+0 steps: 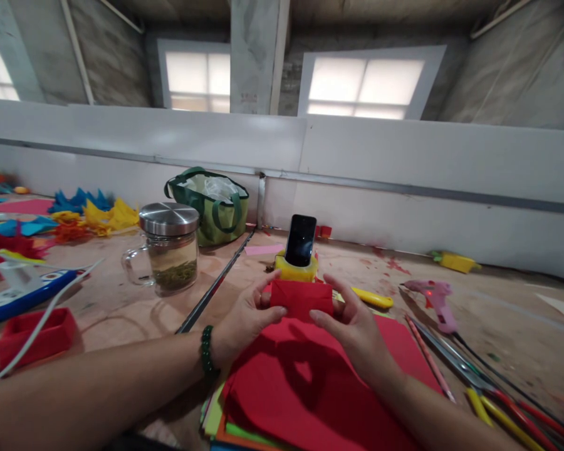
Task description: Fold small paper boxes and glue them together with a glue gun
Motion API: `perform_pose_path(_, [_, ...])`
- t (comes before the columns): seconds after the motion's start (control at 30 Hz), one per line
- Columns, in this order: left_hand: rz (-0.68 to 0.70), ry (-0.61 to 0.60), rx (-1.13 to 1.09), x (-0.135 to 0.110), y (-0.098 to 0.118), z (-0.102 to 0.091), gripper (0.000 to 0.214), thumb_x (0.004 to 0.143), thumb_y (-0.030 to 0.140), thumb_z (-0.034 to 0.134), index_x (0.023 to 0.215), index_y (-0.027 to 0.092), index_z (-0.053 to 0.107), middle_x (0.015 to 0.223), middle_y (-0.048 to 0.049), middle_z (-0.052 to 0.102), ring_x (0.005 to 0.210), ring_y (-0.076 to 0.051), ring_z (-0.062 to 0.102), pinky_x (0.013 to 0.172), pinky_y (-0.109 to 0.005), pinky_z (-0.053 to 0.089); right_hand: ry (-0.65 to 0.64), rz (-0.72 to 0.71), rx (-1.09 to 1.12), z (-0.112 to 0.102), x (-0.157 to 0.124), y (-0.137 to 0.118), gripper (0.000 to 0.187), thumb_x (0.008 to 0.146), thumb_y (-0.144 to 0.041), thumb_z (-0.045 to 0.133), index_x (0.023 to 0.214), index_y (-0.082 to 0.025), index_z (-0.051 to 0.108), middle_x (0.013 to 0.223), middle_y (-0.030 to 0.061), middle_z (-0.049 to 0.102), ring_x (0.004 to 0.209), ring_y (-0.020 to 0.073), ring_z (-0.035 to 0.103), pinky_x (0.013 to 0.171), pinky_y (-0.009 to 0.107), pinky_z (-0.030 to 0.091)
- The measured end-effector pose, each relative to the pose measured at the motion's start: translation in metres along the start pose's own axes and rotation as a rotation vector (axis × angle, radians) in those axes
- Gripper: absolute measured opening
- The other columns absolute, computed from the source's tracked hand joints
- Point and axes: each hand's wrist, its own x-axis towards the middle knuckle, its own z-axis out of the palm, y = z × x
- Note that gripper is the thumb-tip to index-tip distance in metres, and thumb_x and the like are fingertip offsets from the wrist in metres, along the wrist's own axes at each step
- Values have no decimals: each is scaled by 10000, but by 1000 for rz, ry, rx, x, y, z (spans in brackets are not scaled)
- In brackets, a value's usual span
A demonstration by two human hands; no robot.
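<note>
Both my hands hold a small folded piece of red paper [301, 297] just above a stack of coloured paper sheets [310, 388] with red on top. My left hand [244, 318], with a green bead bracelet on the wrist, pinches the piece's left edge. My right hand [355, 329] pinches its right edge from below. Right behind the piece a black phone [301, 240] stands upright in a yellow holder [297, 269].
A glass mug of tea with a metal lid [168, 254] stands to the left, a green bag [214, 203] behind it. A pink glue gun [435, 300], scissors and pencils [455, 363] lie to the right. Red box [35, 335] and paper flowers [89, 216] far left.
</note>
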Motion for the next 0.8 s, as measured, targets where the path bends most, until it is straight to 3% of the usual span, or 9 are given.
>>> perform_pose_path(0.1, [-11,-27,24,0,1,1,351,607,287,846,875,114,700,723,-17,681,647,-110,601,607,-187,454,-42,51,-62,-5,4,5,454,674,-452,793,999,-160,669,860,64,744,738,200,693,680,299,557])
perform_pose_path(0.17, [-52,-1,54,0,2,2,317,628,348,838,788,108,706,717,-33,692,619,-104,598,571,-175,440,-54,81,-72,-7,6,9,411,674,-484,784,899,-149,711,848,75,745,721,202,694,678,307,563])
perform_pose_path(0.33, [-263,18,6,-1,2,2,439,638,464,819,834,84,722,734,-98,724,591,-143,642,534,-199,465,-34,82,-82,-7,6,9,389,647,-482,805,832,-149,730,777,67,744,700,199,691,661,298,557])
perform_pose_path(0.8, [-277,47,-49,0,0,-2,415,572,362,870,847,83,732,757,-93,734,586,-134,650,567,-200,498,-92,202,41,-3,2,8,334,629,-381,829,833,-145,712,808,68,748,713,198,694,680,298,552])
